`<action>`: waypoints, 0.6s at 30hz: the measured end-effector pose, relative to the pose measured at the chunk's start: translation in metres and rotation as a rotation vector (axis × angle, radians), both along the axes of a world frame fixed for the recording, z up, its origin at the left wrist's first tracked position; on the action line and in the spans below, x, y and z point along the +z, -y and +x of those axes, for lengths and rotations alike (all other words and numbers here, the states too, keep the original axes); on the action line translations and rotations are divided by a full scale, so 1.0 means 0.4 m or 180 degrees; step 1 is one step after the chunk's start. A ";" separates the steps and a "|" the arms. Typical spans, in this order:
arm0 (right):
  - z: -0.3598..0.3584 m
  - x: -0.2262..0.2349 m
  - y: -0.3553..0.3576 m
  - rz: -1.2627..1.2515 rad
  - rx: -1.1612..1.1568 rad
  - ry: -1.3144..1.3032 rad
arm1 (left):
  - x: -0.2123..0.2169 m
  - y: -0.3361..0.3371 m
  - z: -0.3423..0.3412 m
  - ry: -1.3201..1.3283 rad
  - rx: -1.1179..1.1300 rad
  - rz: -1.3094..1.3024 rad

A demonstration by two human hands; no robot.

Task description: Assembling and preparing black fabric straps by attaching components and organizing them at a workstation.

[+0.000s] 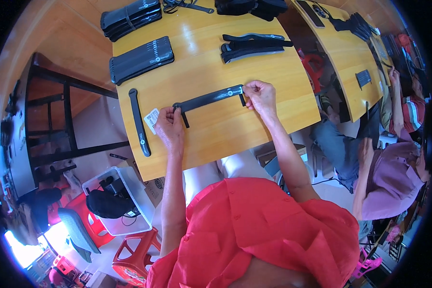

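A black strap [209, 99] is stretched between my two hands above the yellow wooden table. Its left end is pinched by my left hand [170, 127], with the thumb and fingers closed on it. My right hand [259, 98] pinches the other end, which sits a little higher and farther off. Short dark tails hang down at both ends. Beside my left hand lies a white printed label sheet [151, 120], partly covered by the fingers. Farther left, a second black strap [139, 122] rests lengthwise on the table.
A neat stack of black straps [141, 60] lies at the table's left, with a banded bundle [130, 19] behind it. Loose straps [254, 47] are at the back right. A white bin [146, 206] stands on the floor at left. Another person [389, 177] sits to the right.
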State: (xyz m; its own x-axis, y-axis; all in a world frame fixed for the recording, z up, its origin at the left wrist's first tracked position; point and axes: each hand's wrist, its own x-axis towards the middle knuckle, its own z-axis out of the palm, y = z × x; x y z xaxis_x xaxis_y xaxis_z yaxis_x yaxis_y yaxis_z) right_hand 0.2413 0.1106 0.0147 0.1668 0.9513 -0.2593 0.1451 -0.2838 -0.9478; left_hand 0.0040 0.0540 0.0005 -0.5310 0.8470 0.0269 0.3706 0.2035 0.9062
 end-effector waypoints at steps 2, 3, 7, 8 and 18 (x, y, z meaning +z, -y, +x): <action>-0.001 0.000 -0.001 0.0004 0.0005 0.0013 | 0.001 0.001 -0.002 -0.0003 0.0034 -0.0114; -0.002 0.002 -0.001 -0.0005 0.0020 -0.0002 | 0.001 0.001 -0.004 -0.0060 0.0021 -0.0113; -0.005 0.011 0.000 -0.0029 -0.0008 0.0045 | 0.004 0.001 -0.002 -0.0099 0.0013 -0.0119; -0.006 0.013 0.000 -0.0029 -0.0011 0.0046 | 0.003 0.001 -0.002 -0.0099 0.0011 -0.0119; -0.007 0.010 0.001 -0.0080 -0.0007 -0.0018 | -0.003 0.001 -0.008 -0.0184 0.0011 -0.0054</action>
State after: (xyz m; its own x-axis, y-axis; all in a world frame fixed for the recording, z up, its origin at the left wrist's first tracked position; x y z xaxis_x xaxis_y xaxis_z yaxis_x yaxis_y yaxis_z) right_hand 0.2384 0.1103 0.0187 0.1672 0.9441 -0.2840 0.1392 -0.3078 -0.9412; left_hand 0.0009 0.0535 -0.0009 -0.5319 0.8457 0.0431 0.4213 0.2201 0.8798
